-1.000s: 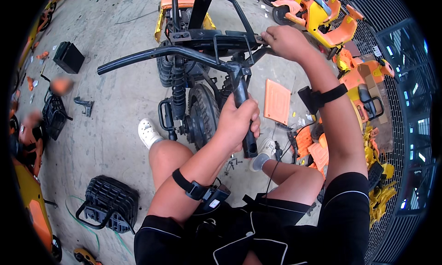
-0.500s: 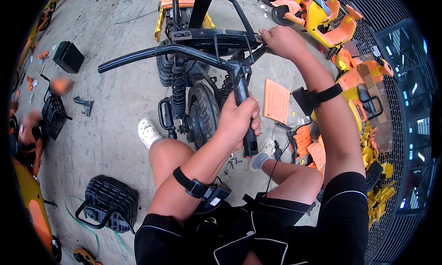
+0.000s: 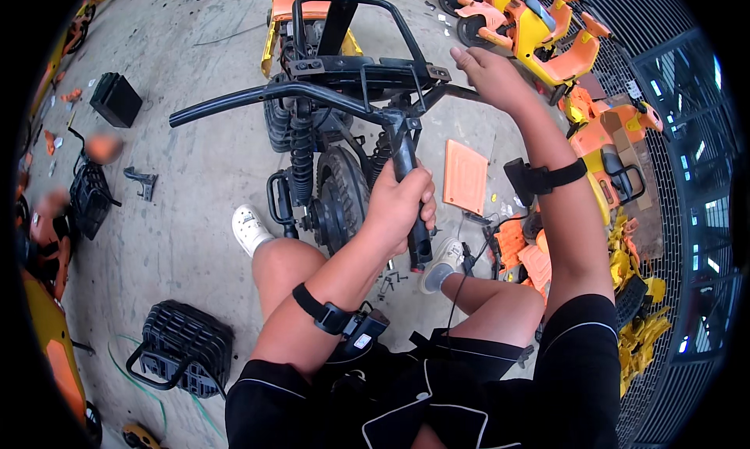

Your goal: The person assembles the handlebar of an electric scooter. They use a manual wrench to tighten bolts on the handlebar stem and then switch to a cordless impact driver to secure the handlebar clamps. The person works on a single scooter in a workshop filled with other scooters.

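Observation:
A black tubular metal frame stands over the wheel and shock absorbers ahead of me. My left hand is wrapped round its thick central tube, whose open lower end shows below my fist. At the right-hand bar of the frame, my right hand has its thumb lifted away, while the other fingers curl over the bar and are mostly hidden. A flat bracket with holes lies just left of that thumb. Below the frame are a coil shock absorber and a black tyre.
An orange panel lies right of the wheel, with loose bolts by my foot. A black crate and black battery-like box are on the left. Yellow-orange scooters and broken yellow parts line the right.
My right hand has shifted a little to the right, off the bracket's corner, and its thumb has lifted. My left hand keeps its hold on the central tube.

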A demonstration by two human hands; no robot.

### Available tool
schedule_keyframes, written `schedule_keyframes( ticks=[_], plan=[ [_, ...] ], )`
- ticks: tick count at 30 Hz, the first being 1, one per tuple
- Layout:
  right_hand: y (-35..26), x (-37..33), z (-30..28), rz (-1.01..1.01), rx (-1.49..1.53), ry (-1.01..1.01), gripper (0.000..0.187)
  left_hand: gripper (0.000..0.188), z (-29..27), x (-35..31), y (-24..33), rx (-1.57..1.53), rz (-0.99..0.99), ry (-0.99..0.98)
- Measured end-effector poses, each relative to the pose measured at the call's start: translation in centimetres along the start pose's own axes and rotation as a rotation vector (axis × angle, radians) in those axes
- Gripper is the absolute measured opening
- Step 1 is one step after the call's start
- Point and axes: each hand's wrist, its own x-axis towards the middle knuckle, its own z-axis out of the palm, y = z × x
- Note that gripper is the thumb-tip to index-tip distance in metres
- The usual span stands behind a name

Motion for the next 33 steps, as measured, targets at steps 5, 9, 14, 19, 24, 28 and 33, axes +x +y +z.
schedule_keyframes(
  ticks=[5, 9, 14, 19, 24, 28, 33],
  plan=[
    [3.8, -1.5, 1.2, 0.079, 0.358, 0.115, 0.055, 0.012, 0.2, -0.1, -0.5, 0.007, -0.033, 0.027],
    [6.5, -6.6, 1.3, 0.25, 0.677, 0.419, 0.052, 0.013, 0.2, -0.4, -0.1, 0.058, -0.023, 0.05],
    [15.5, -14.0, 10.3, 0.556, 1.116, 0.655, 0.049, 0.013, -0.6, -0.3, 0.2, 0.113, -0.036, 0.038],
    [23.1, -19.4, 26.1, 0.993, 1.101, 0.387, 0.029, 0.016, -0.4, -0.1, 0.0, 0.123, -0.037, 0.053],
    [26.2, -20.3, 39.0, 1.136, 1.21, 0.019, 0.028, 0.018, -2.3, 0.0, -0.3, 0.091, 0.036, -0.087],
    [28.2, -18.5, 48.0, 0.974, 0.959, -0.155, 0.028, 0.023, -2.9, 0.9, -0.7, 0.159, 0.055, -0.081],
    [26.5, -15.0, 51.5, 0.673, 0.741, -0.2, 0.024, 0.024, -4.2, 0.8, -1.2, 0.133, 0.116, -0.136]
  ],
)
